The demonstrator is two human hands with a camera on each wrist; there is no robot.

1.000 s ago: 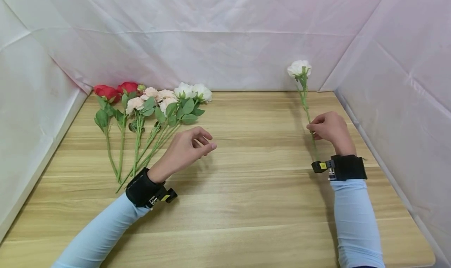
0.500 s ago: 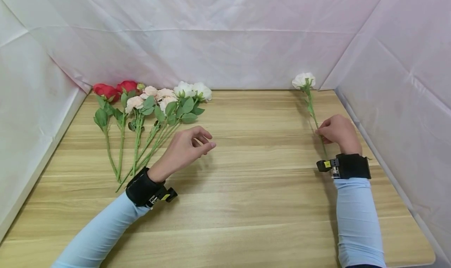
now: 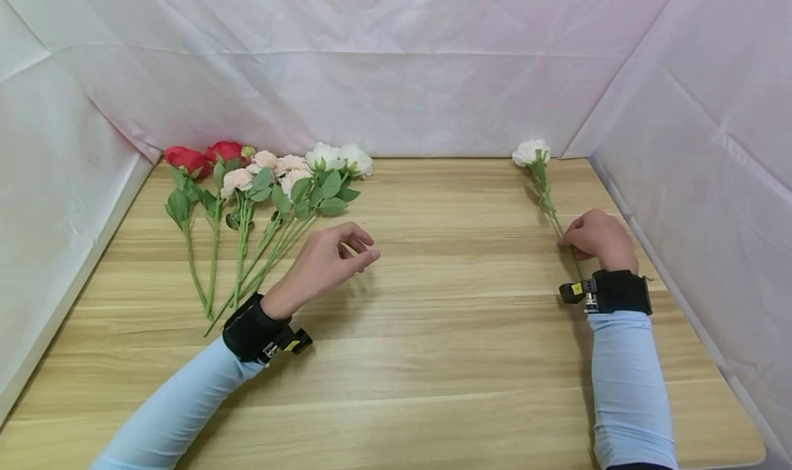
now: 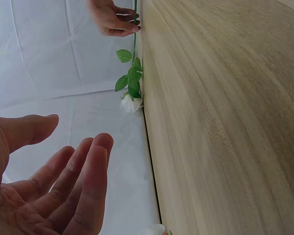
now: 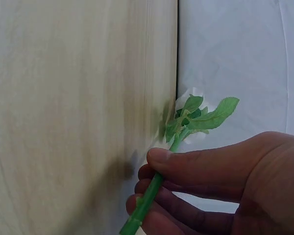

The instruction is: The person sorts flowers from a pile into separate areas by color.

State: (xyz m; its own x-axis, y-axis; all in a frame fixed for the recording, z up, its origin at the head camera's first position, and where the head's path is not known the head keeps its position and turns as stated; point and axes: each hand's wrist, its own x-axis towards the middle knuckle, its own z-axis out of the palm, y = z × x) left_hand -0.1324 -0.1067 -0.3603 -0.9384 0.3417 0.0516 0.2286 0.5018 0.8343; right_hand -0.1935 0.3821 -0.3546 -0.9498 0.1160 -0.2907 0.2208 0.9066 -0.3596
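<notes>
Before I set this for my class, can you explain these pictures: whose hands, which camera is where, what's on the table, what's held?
There is no machine here: a person works with bare hands and wears three cameras. The wide picture comes from the head; the other two come from black wrist bands. On the table lies a bunch of flowers, red, peach and white, at the far left. The right hand pinches the stem of one white flower, low on the table's far right side; the right wrist view shows that grip close up. The left hand hovers, fingers loosely curled, holding nothing.
</notes>
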